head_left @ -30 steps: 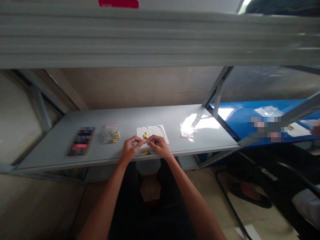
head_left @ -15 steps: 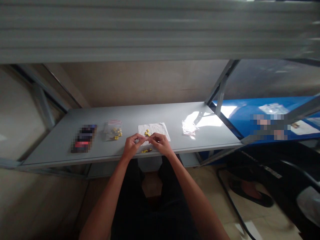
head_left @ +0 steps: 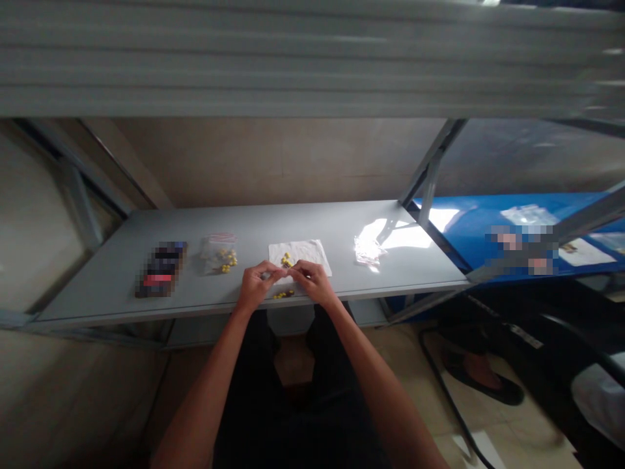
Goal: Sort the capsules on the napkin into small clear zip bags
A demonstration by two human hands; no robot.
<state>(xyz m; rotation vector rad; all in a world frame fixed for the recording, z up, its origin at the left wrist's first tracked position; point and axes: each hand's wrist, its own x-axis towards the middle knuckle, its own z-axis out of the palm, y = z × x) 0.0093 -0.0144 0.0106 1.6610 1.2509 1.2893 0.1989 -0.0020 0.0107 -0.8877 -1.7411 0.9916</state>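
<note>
**Meeting tip to tip: the bare left hand (head_left: 254,284) and bare right hand (head_left: 313,281) pinch near the sheet's edge**

And both hands are curled, thumbs and forefingers drawn together at one point. Is something tiny gripped there? A pale speck shows, but it's too small and blurred; I cannot tell what, if anything, either one grasps.

Just beyond the fingertips, a cluster of small, rounded yellow bead-like pieces (head_left: 286,258) sits on the thin, white, rumpled sheet (head_left: 313,256); a second little group, yellow with a dark bit (head_left: 291,293), lies nearer us, by the front edge of the smooth grey tabletop (head_left: 273,225). More yellow pieces rest in the clear plastic zip bag (head_left: 213,246) to the left.

How will these play? Very light, I'd judge, probably hard and smooth, apt to skid or roll off that edge. Best hold: one at a time, around the widest part, thumb against forefinger, gently. The sheet looks soft and should give a little grip.

Against a second ago, hardly any change! That pinch matches. The view has tilted, though: the red label up top has gone out of frame.
</note>
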